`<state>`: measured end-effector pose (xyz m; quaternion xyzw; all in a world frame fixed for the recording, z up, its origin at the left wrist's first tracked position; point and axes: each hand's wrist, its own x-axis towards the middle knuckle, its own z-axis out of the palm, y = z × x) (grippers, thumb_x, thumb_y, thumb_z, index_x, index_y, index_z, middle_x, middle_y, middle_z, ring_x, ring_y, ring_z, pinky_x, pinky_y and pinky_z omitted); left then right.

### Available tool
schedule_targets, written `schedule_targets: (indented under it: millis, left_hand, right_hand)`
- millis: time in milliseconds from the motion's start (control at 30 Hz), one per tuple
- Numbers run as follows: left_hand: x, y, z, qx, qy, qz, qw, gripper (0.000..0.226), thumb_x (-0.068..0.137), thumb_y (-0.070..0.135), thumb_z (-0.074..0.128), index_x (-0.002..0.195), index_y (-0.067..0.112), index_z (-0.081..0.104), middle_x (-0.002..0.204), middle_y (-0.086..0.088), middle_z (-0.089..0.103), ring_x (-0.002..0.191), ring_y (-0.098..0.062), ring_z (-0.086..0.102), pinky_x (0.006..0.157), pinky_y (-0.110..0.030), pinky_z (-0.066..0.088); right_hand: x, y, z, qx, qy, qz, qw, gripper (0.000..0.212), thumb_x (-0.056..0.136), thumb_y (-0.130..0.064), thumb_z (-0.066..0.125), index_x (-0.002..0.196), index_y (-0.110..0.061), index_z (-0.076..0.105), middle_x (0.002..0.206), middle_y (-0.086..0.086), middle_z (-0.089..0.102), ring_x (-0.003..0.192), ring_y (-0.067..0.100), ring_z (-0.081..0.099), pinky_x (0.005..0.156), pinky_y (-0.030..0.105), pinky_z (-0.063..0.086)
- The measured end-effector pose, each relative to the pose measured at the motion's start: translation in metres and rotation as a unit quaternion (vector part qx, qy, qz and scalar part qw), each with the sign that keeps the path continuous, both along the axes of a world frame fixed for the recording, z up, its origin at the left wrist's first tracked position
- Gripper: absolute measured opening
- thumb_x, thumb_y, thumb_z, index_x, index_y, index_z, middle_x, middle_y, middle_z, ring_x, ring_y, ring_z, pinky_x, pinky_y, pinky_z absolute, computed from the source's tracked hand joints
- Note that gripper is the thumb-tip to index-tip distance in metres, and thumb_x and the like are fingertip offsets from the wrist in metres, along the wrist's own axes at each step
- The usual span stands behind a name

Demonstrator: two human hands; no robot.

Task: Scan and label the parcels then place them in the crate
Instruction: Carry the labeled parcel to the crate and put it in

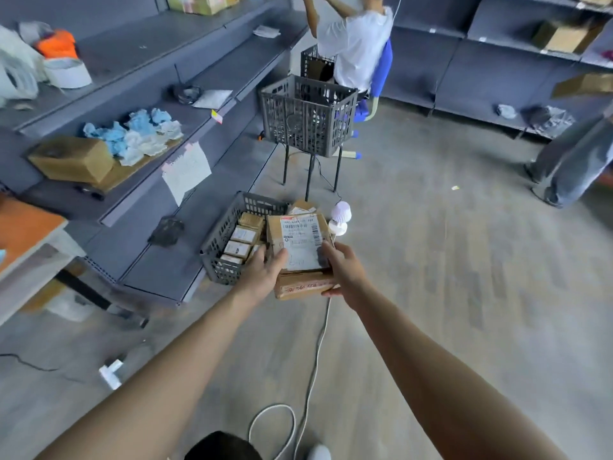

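Head view: left hand (265,273) and right hand (345,270), each grip snug around the parcel (300,247)

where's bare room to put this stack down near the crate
Crowded: the crate shows small parcels packed along its visible side; the rest hides behind the held stack. Free: floor right of the white lamp, and the bottom shelf between the black clump and the crate.

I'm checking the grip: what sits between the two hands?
In the head view, a cardboard parcel with a white shipping label sits between the left hand and the right hand, which hold its two sides.
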<state>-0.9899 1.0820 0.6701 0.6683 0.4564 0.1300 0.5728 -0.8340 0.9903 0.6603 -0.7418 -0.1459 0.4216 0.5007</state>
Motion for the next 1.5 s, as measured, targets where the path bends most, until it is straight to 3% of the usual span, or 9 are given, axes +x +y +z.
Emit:
schedule_targets:
  millis: [167,367,567,767,1000,1167,1333,1433,1500]
  left_hand:
    - [0.040,0.035,-0.011,-0.032,0.002,0.025,0.999,0.056,0.090,0.065,0.045,0.135,0.032,0.041,0.132,0.003,0.059,0.119,-0.023,0.057,0.103,-0.049,0.044]
    - [0.091,0.113,-0.046,-0.075,-0.018,0.076,0.994,0.065,0.087,0.068,0.045,0.139,0.029,0.037,0.131,0.001,0.059,0.115,-0.023,0.059,0.099,-0.048,0.047]
    - [0.146,0.230,-0.071,-0.136,-0.063,0.131,0.980,0.069,0.077,0.079,0.045,0.132,0.039,0.033,0.118,0.009,0.060,0.094,-0.012,0.062,0.068,-0.029,0.049]
    - [0.170,0.333,-0.087,-0.181,-0.060,0.203,0.960,0.102,0.068,0.089,0.044,0.149,0.032,0.019,0.149,-0.005,0.039,0.110,-0.023,0.059,0.092,-0.047,0.052]
    - [0.191,0.401,-0.109,-0.216,-0.072,0.293,0.928,0.115,0.055,0.095,0.044,0.150,0.035,0.018,0.151,-0.004,0.041,0.128,-0.027,0.051,0.103,-0.054,0.045]
    - [0.220,0.439,-0.129,-0.181,-0.012,0.332,0.925,0.067,0.073,0.088,0.036,0.125,0.045,0.036,0.130,0.006,0.054,0.101,-0.013,0.061,0.096,-0.043,0.050]
    - [0.261,0.481,-0.179,-0.150,-0.034,0.456,0.876,0.042,0.097,0.051,0.047,0.119,0.018,0.060,0.118,0.003,0.064,0.104,-0.018,0.059,0.078,-0.030,0.046]
    - [0.289,0.486,-0.216,-0.185,0.042,0.494,0.848,0.065,0.096,0.051,0.049,0.147,0.013,0.034,0.140,-0.008,0.050,0.084,-0.006,0.055,0.055,-0.018,0.039]
    - [0.303,0.486,-0.249,-0.193,0.059,0.505,0.839,0.071,0.095,0.051,0.051,0.149,0.012,0.028,0.143,-0.013,0.047,0.081,-0.007,0.059,0.059,-0.019,0.049]
  right_hand:
    - [0.044,0.038,-0.004,-0.009,-0.005,0.047,0.999,0.035,0.092,-0.052,0.057,0.116,-0.026,0.062,0.102,0.006,0.071,0.088,0.030,0.071,0.061,0.042,0.059]
    - [0.098,0.135,-0.016,-0.039,-0.034,0.107,0.993,0.023,0.092,-0.049,0.057,0.086,-0.030,0.068,0.076,-0.010,0.071,0.070,0.019,0.067,0.056,0.035,0.056]
    - [0.155,0.277,-0.033,-0.103,-0.049,0.180,0.977,0.027,0.088,-0.052,0.062,0.104,-0.031,0.070,0.092,0.003,0.075,0.083,0.026,0.070,0.065,0.037,0.057]
    - [0.187,0.411,-0.039,-0.179,-0.045,0.289,0.939,0.045,0.093,-0.056,0.056,0.130,-0.029,0.051,0.116,0.009,0.067,0.103,0.033,0.064,0.074,0.050,0.057]
    - [0.210,0.526,-0.076,-0.158,-0.061,0.367,0.915,0.057,0.089,-0.056,0.063,0.129,-0.019,0.049,0.106,0.016,0.069,0.086,0.036,0.070,0.060,0.051,0.060]
    - [0.246,0.599,-0.113,-0.120,-0.111,0.450,0.878,0.055,0.084,-0.055,0.070,0.125,-0.025,0.050,0.107,0.000,0.066,0.087,0.024,0.069,0.058,0.041,0.060]
    - [0.297,0.681,-0.161,-0.063,-0.197,0.584,0.785,0.053,0.080,-0.043,0.078,0.124,-0.022,0.057,0.110,-0.001,0.070,0.098,0.020,0.068,0.087,0.043,0.057]
    - [0.312,0.707,-0.195,-0.025,-0.251,0.653,0.714,0.060,0.077,-0.038,0.081,0.129,-0.024,0.055,0.112,-0.009,0.064,0.101,0.012,0.061,0.082,0.022,0.049]
    - [0.317,0.718,-0.226,0.010,-0.297,0.703,0.646,0.064,0.075,-0.039,0.081,0.132,-0.029,0.055,0.116,-0.009,0.059,0.104,0.011,0.056,0.082,0.023,0.045]
